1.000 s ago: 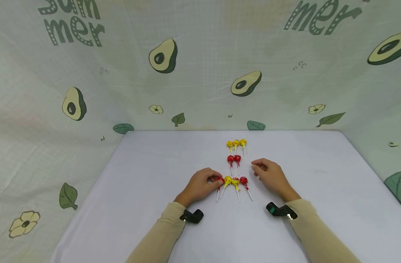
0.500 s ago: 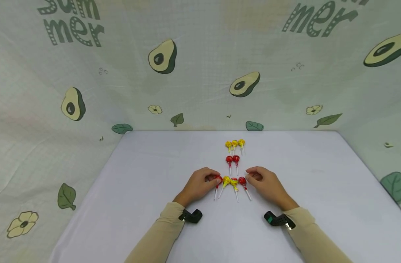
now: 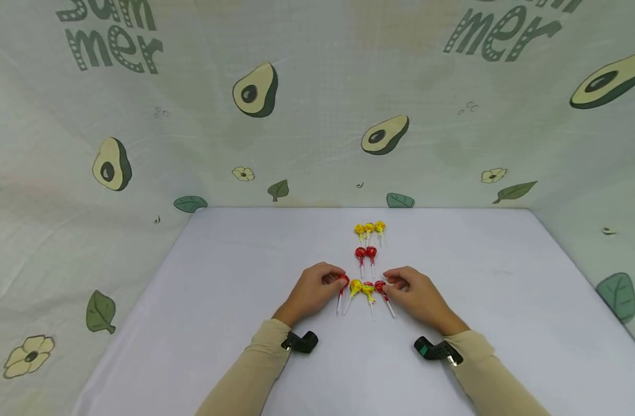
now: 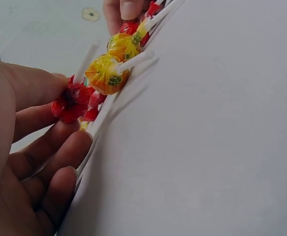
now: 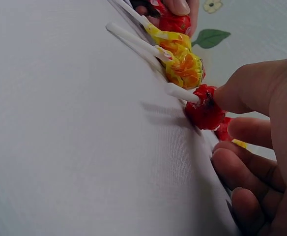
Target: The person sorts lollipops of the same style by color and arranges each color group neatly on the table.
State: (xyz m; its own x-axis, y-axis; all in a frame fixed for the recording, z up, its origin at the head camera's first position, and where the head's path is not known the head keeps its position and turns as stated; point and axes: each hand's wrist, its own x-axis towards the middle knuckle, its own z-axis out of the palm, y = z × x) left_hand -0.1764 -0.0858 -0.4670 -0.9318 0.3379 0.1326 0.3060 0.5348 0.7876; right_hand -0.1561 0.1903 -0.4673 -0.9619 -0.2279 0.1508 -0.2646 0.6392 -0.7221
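In the head view, a front row of lollipops lies between the hands, with a red one at each end. My left hand (image 3: 312, 292) pinches the head of the left red lollipop (image 4: 70, 104) between thumb and fingers; its white stick points toward me. At the other end, my right hand (image 3: 417, 296) has thumb and index finger at the head of the right red lollipop (image 5: 205, 112). Between these two lie a yellow lollipop (image 3: 355, 286) and a second yellow lollipop (image 3: 368, 290) with some red on its wrapper, both untouched.
Behind the front row lie two red lollipops, a left one (image 3: 360, 253) and a right one (image 3: 371, 252). Farther back is a row of yellow lollipops (image 3: 369, 227). All rest on a white table (image 3: 244, 248), before a patterned cloth backdrop (image 3: 317, 86).
My right hand has come down and left from beside the lollipops to the right red one. The left hand stays on its red lollipop, which has shifted slightly left of the yellow one.
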